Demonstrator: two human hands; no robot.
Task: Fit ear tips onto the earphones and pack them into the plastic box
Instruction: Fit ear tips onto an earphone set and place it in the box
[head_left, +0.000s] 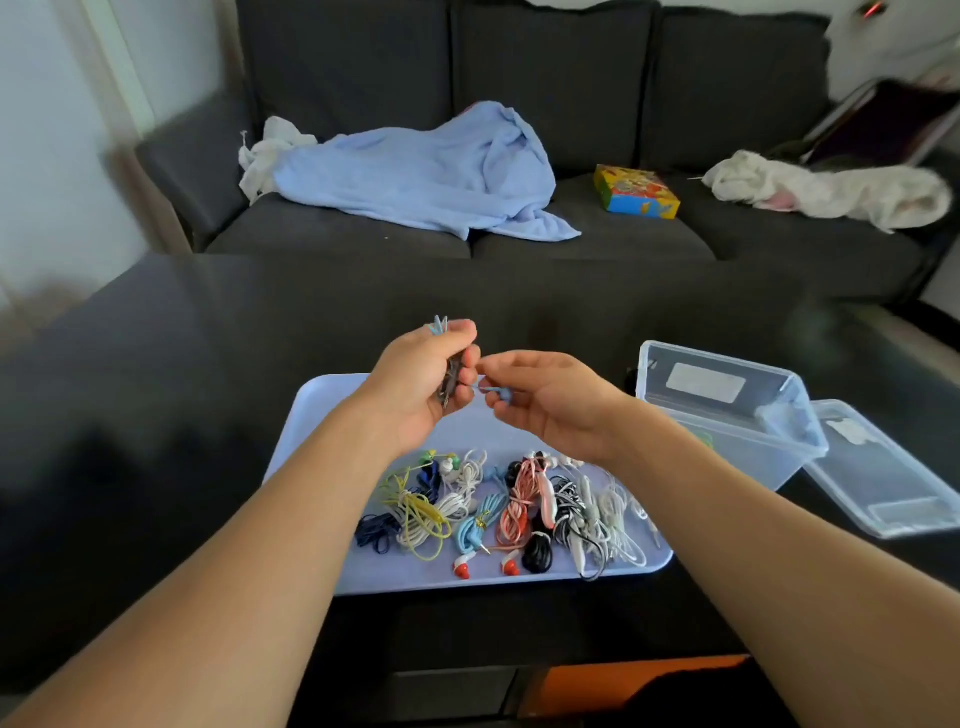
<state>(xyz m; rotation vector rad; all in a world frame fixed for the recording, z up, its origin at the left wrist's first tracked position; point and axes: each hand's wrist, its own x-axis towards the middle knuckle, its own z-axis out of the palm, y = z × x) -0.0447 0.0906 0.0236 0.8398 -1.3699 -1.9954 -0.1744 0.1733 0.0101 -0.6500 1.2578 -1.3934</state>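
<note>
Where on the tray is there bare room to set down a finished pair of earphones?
The far left of the tray, beyond the earphone pile and below the left hand, is bare. A thin strip along the near rim is free too. The middle and right are crowded with coiled cables.

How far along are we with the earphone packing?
Early. The plastic box is open, its lid beside it; its contents are unclear. Left hand grips a coiled blue earphone while right hand pinches its earbud. Many bundles remain on the tray.
</note>
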